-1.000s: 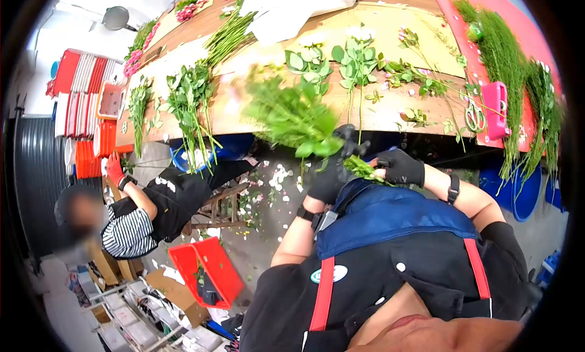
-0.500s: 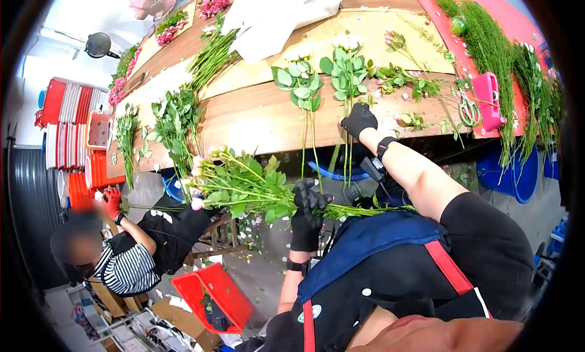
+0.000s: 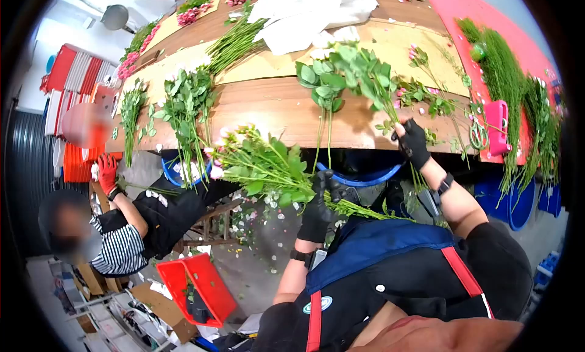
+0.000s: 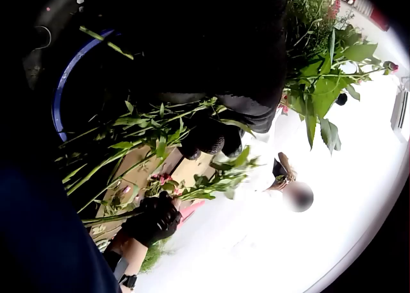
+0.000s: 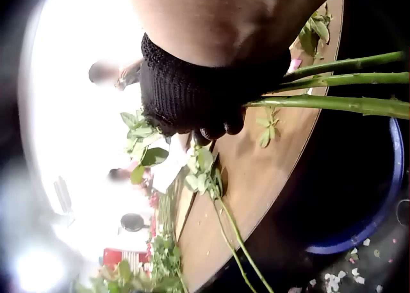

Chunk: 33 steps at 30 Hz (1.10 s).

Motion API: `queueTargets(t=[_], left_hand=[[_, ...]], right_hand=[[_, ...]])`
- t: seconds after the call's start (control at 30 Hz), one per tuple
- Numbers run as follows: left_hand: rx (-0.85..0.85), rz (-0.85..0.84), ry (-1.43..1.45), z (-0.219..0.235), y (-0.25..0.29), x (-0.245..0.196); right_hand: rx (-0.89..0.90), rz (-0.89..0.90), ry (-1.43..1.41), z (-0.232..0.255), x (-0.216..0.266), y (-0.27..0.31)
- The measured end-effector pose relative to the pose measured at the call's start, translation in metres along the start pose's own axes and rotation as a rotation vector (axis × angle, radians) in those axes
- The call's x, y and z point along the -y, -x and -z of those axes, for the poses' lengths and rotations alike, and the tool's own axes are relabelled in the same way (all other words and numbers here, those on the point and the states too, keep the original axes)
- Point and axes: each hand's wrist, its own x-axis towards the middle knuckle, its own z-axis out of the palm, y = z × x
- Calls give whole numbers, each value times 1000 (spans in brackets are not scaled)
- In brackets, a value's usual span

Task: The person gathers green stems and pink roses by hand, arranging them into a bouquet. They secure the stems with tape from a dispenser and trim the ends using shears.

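My left hand (image 3: 320, 206), in a black glove, grips a bunch of pale pink roses (image 3: 268, 169) by the stems in front of my waist. Their heads point left, away from the table; leaves hide part of them. At the table's front edge my right hand (image 3: 414, 145), gloved too with a bare thumb tip, holds several long green stems of white roses (image 3: 368, 75). In the right wrist view thick stems (image 5: 359, 104) run out of that fist over the edge. Two other leafy white-rose stems (image 3: 326, 90) lie just left of it.
The wooden table (image 3: 262, 108) carries leafy bunches (image 3: 186, 105), white paper (image 3: 311, 11), green-handled scissors (image 3: 478, 134) and a pink holder (image 3: 496, 126). A blue bucket (image 3: 359, 180) stands below its edge. A person in a striped shirt (image 3: 122, 245) sits left, near a red crate (image 3: 198, 288).
Both hands were together at the bunch; my left hand has swung it down to the left. My right hand let go, reached to the table and has picked up white-rose stems, drawing them right.
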Motion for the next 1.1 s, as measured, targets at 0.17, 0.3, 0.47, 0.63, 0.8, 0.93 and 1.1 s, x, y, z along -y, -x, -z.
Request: queueTargets(t=[0.17,0.3,0.47,0.63,0.8,0.93,1.1], left_hand=[[140,-220,-580,-11,19,-6],[195,-230,-1509,18,37,-6],[177,-57,-1329,101,38,39],[364,-452,-1936,109,40,36],[161,-314,-1199,72,37,21],[152,-387,-1025,45,32,8],[136,-436,-972,33,31,-1]], right_hand=[[273,-73,-40,-12,59,52],[527,-9,-14,-25,74,79],[734,264,45,-33,82,72],[630,312,-41,-49,100,73],[716,292,-29,-60,111,65],[852,321,95,-62,114,55],[659,348,-118,-80,129,59]])
